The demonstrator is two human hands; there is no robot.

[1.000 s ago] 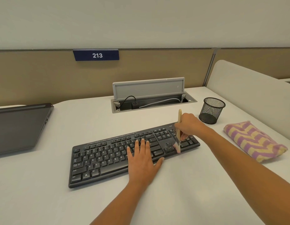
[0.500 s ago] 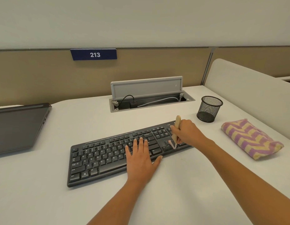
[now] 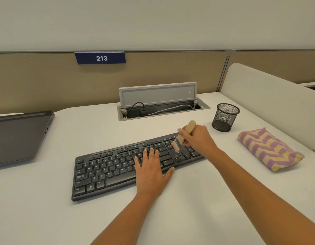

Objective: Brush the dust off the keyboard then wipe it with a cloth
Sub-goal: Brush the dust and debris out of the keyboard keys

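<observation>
Head view: your R hand (image 3: 200, 138) wraps its fingers round the brush (image 3: 180, 139), bristles on the keyboard (image 3: 109, 174), right-end keys. L hand (image 3: 151, 172) lies flat, fingers straight, pinning mid keys. The cloth (image 3: 269, 149) sits well right. Risk: ease off L hand & keyboard skids under strokes.

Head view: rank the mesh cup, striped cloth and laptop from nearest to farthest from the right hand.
1. Mesh cup, just right of and behind the right hand, which grips the brush.
2. Striped cloth, farther right.
3. Laptop, far left.
</observation>
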